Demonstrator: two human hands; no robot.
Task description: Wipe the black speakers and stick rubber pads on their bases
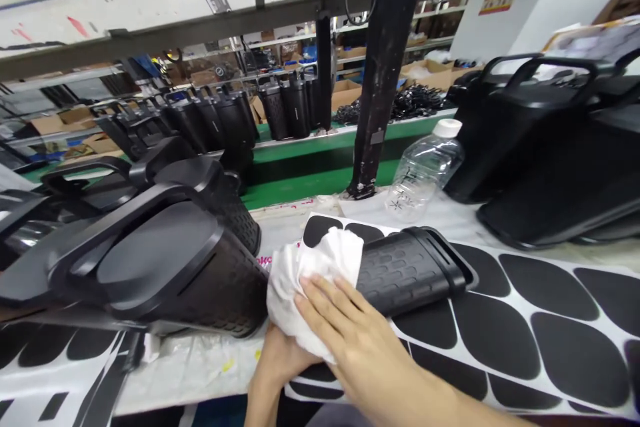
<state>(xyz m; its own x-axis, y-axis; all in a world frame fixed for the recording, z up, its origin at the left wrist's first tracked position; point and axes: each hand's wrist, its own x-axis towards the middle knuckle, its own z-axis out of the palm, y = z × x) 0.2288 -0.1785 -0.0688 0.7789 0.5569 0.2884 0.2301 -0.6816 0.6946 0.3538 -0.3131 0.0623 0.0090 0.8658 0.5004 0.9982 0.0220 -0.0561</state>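
Observation:
A black plastic housing point(407, 270) with a textured side lies tilted on a sheet of black rounded pieces point(493, 333). Over its left end is a crumpled white cloth point(320, 267). My right hand point(345, 320) presses on the cloth from above, fingers stretched along it and gripping it against the housing. Below the cloth, at the housing's left end, is my left hand point(283, 360); its fingers are hidden by the cloth. Close by on the left stands a larger black housing with a handle point(165, 260).
A clear plastic bottle point(425, 167) with a white cap stands behind the sheet. Several handled black housings point(540, 140) crowd the right side. A dark metal post point(383, 80) rises at the bench's back edge. Beyond it runs a green conveyor point(295, 167) carrying more black housings.

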